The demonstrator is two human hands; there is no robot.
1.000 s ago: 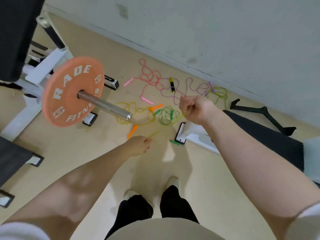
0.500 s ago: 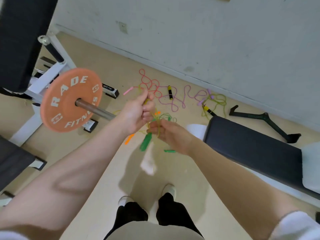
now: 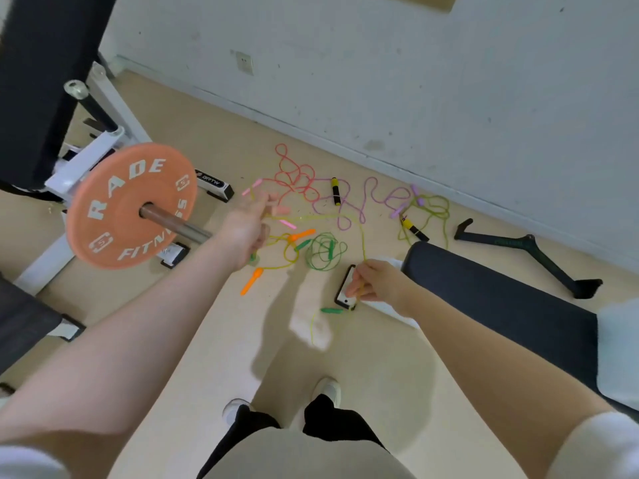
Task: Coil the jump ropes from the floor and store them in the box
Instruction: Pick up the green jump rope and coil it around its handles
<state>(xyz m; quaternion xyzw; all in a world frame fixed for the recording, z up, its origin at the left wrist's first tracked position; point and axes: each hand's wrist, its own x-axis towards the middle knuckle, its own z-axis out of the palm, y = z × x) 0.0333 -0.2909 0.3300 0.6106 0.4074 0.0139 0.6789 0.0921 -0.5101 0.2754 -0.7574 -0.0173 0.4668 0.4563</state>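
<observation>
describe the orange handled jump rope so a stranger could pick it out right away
Start at the big orange weight plate on the barbell. Just right of the bar's end, on the floor, lies a loose yellow cord: the orange-handled jump rope. Unlike the green coil beside it and the pink rope nearer the wall, it has two bright orange handles.

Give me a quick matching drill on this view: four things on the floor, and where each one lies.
Things:
1. pink rope
2. green rope
3. orange handle
4. black bar

Places:
A. right of the bench's far end, near the wall
B. nearest the weight plate, below the left hand
C. farthest back, by the wall's base
D. coiled in the middle, left of the phone

Pairs: 1-C, 2-D, 3-B, 4-A
</observation>
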